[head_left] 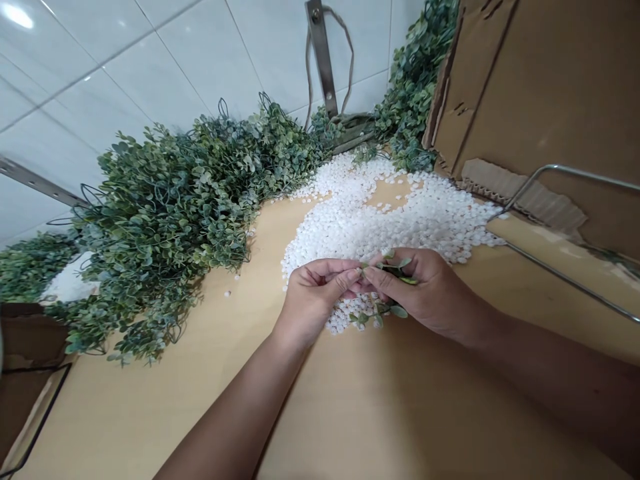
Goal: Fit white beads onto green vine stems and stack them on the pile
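Note:
Over the front of a spread of small white plastic pieces (370,227), my two hands meet fingertip to fingertip. My right hand (420,287) is closed on a small artificial leaf sprig (397,267), whose green leaves stick out above and below the fingers. Thumb and forefinger of my left hand (315,293) pinch at the sprig's end; whether a white piece sits between the fingertips is hidden. More leaves of the sprig hang under my right hand, just above the white pieces.
A large heap of artificial greenery (190,200) lies along the tiled wall (200,60) on the left. On the right stands a cardboard sheet (550,87) with a bent metal wire frame (550,167). A metal strap (323,60) rises at the back from the wooden table (330,413).

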`<state>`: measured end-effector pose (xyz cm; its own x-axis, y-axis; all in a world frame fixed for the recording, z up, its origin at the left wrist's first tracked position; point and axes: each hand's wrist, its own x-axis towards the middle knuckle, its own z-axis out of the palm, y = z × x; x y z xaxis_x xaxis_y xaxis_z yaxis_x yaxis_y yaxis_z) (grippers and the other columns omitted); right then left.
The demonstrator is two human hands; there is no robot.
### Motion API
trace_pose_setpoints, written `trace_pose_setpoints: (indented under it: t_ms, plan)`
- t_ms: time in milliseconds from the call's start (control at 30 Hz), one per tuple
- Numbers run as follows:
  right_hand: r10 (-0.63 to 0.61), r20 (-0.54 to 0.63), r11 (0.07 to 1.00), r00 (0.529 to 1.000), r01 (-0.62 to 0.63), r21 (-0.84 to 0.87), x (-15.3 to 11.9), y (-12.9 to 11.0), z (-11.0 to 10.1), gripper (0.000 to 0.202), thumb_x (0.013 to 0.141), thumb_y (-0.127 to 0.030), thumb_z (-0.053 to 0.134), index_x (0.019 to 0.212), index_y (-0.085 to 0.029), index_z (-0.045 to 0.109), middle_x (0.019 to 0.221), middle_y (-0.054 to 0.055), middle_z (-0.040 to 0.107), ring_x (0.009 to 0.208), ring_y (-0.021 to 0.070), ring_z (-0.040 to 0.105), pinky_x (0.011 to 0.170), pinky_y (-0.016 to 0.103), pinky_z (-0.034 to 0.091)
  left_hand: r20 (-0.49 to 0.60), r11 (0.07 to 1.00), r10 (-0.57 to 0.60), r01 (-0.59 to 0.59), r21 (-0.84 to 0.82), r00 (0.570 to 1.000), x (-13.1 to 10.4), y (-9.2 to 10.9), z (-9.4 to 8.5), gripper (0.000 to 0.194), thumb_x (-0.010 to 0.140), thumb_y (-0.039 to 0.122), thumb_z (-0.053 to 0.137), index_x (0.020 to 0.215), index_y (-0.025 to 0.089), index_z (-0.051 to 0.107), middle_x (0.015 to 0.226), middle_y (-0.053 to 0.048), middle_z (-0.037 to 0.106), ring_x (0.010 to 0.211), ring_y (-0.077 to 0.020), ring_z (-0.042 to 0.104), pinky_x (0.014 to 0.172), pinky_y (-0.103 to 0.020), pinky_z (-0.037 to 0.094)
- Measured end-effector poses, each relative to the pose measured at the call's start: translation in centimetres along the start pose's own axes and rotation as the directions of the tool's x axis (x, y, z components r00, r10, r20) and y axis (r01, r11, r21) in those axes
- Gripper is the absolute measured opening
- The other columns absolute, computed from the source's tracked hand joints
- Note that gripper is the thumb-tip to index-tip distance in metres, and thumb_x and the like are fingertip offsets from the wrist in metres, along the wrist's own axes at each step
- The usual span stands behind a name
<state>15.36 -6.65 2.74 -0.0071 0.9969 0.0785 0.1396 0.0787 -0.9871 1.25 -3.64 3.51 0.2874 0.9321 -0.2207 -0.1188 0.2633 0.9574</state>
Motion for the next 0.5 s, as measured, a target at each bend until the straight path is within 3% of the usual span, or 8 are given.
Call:
trace_pose_setpoints:
  t_ms: [367,500]
  plan:
    - [-0.064,-0.004,0.993,0.998,0.063,-0.104,-0.37,-0.08,-0.11,0.022,0.072,-0.028,0.049,0.054,-0.017,0.047,0.045,-0.004,0.043,0.042,0.0069,0.036,0.039,0.021,0.030,-0.034,1.000,0.016,-0.016,0.021,0.999,-0.37,-0.05,0.82,0.021,0.049,0.025,0.081,0.062,0.013,0.070,0.049,0.000,0.064,0.047,-0.0073,0.056,0.052,-0.019,0.049]
    - [-0.052,0.007,0.990,0.999,0.052,-0.130,-0.39,0.11,0.01,0.019,0.073,-0.027,0.049,0.060,-0.015,0.053,0.051,0.000,0.051,0.047,0.0094,0.043,0.045,0.023,0.036,-0.069,0.998,0.031,-0.028,0.047,0.997,-0.49,0.09,1.01,0.018,0.049,0.022,0.081,0.059,0.013,0.070,0.048,0.000,0.062,0.047,-0.0081,0.055,0.052,-0.020,0.049]
